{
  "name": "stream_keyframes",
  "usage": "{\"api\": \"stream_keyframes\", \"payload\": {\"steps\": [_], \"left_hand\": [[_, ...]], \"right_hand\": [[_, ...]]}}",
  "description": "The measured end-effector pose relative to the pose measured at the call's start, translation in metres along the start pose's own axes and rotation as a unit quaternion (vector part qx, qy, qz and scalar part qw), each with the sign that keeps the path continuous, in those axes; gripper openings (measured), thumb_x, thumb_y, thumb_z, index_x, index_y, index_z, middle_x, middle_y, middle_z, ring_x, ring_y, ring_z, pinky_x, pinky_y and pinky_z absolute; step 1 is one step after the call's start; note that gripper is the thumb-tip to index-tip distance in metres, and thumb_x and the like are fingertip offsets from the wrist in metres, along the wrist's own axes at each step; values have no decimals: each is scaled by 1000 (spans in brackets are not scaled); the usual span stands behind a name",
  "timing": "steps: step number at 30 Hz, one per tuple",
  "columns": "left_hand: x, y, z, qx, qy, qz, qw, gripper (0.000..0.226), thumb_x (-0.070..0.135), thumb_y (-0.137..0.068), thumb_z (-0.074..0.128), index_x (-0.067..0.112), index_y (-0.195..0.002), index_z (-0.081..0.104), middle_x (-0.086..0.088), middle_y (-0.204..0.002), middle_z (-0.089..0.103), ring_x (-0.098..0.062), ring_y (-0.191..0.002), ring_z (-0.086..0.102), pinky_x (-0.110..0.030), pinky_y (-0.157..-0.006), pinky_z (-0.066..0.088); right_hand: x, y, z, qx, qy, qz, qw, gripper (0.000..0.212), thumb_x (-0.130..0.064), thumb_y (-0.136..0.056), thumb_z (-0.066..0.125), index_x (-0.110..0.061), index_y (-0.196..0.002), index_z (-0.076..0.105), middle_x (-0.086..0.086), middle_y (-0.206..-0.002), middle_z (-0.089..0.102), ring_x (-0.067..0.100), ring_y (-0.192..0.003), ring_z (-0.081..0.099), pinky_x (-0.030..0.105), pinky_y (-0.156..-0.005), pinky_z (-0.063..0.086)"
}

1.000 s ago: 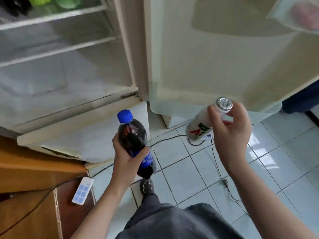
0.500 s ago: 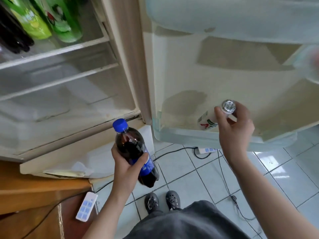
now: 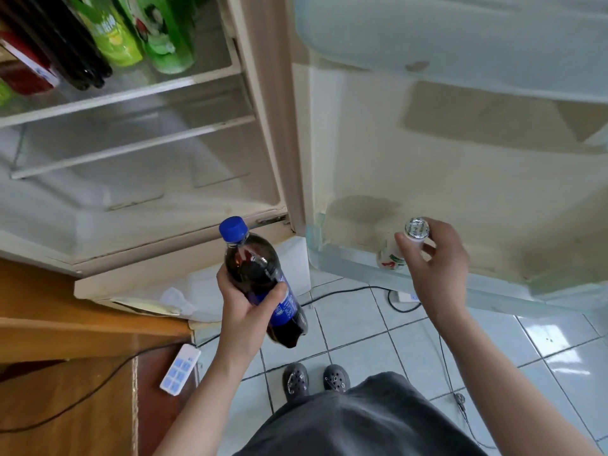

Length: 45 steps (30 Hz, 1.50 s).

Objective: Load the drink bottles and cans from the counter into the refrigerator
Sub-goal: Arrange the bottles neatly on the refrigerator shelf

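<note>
**Small bottle at the lower door shelf, cola bottle next in line**

I judge the step in hand to be setting down the small white plastic bottle with a silver foil lid (image 3: 391,258). My right hand (image 3: 437,258) pinches it at the neck, just under the lid, right of the frame's centre. Its lower body shows behind the front wall of the pale translucent lower door shelf (image 3: 348,263), near that shelf's left end. I cannot tell whether its base is resting on the shelf floor.

My left hand (image 3: 245,307) is wrapped round the middle of the dark cola bottle with a blue cap and blue label (image 3: 250,258). It holds the bottle tilted, cap up and to the left, at the centre of the frame. The bottle is over the tiled floor, in front of the bottom edge of the open cream refrigerator (image 3: 263,103). The two hands are apart, each clamped on its own bottle.

As I read it, the next move is to lower the small bottle until it stands, then open the right fingers without tipping it. After that the cola needs a place. The clear upper door bin (image 3: 460,44) at the upper right and the bare glass shelves at the left both look free. The top shelf at the upper left already carries green bottles (image 3: 164,37) and dark bottles (image 3: 75,54).
</note>
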<state>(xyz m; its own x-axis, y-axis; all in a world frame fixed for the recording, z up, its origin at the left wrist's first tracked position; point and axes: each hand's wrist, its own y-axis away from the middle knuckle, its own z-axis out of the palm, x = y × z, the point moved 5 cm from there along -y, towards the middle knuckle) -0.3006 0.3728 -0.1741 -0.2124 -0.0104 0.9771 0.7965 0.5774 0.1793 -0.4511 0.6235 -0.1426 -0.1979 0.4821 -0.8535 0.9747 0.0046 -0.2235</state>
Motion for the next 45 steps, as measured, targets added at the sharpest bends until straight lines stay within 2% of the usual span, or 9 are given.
{"api": "stream_keyframes", "payload": {"steps": [3,8,13,21,28,31,38,42,45], "left_hand": [[-1,2,-2,-3,0,-1,1000,65,1,-80,70,34,-122,33,34,-104,58,12,-105,56,-4,-78,46],[0,4,-9,2,19,-3,1000,65,1,-80,70,28,-126,33,21,-111,58,8,-105,58,-8,-79,49],[7,6,-20,31,35,-2,999,69,2,-78,71,26,-129,32,11,-120,55,8,-106,57,-6,-77,49],[38,18,-62,107,31,44,993,66,3,-78,72,45,-114,36,28,-105,62,15,-101,57,0,-72,45],[90,16,-129,172,22,118,978,76,31,-60,83,72,-106,38,34,-112,59,9,-112,55,-11,-79,49],[109,-5,-156,177,21,153,972,73,40,-58,78,73,-108,37,36,-112,57,10,-111,55,-9,-77,49],[174,-91,-193,113,34,267,956,75,49,-63,81,57,-120,32,30,-122,52,4,-120,51,-12,-91,45],[215,-144,-204,48,22,317,947,77,35,-70,75,60,-126,29,31,-127,50,5,-121,50,-9,-91,42],[239,-176,-205,-18,15,335,942,78,30,-74,75,59,-129,28,30,-129,50,5,-121,50,-6,-90,41]], "right_hand": [[-2,-2,0,-5,11,-2,1000,23,-46,-78,61,-39,-98,53,-23,-93,55,0,-90,53,22,-78,48],[-19,4,-8,40,13,-15,999,61,-37,-79,68,-11,-130,45,1,-131,42,17,-115,49,31,-88,45],[-70,20,-11,83,-13,-178,980,36,-16,-84,56,-1,-116,49,4,-116,47,29,-105,50,39,-78,46],[-123,39,53,-97,-85,-307,943,20,-11,-84,52,0,-98,62,-5,-99,54,5,-93,48,21,-80,41],[-180,25,126,-285,-130,-260,913,16,-13,-87,55,-24,-95,61,-16,-91,61,0,-86,56,12,-75,42],[-206,9,159,-321,-139,-240,906,22,-19,-89,57,-41,-93,58,-23,-95,61,1,-87,58,17,-69,47],[-277,-56,209,-273,-233,-203,911,25,-15,-91,60,-40,-91,63,-13,-86,66,8,-82,63,18,-71,48],[-331,-96,220,-230,-270,-221,908,13,-12,-92,59,-24,-91,65,-2,-81,65,15,-78,61,25,-73,47],[-369,-114,221,-181,-316,-229,903,14,-6,-93,55,-17,-91,63,0,-77,64,9,-73,59,17,-70,47]]}}
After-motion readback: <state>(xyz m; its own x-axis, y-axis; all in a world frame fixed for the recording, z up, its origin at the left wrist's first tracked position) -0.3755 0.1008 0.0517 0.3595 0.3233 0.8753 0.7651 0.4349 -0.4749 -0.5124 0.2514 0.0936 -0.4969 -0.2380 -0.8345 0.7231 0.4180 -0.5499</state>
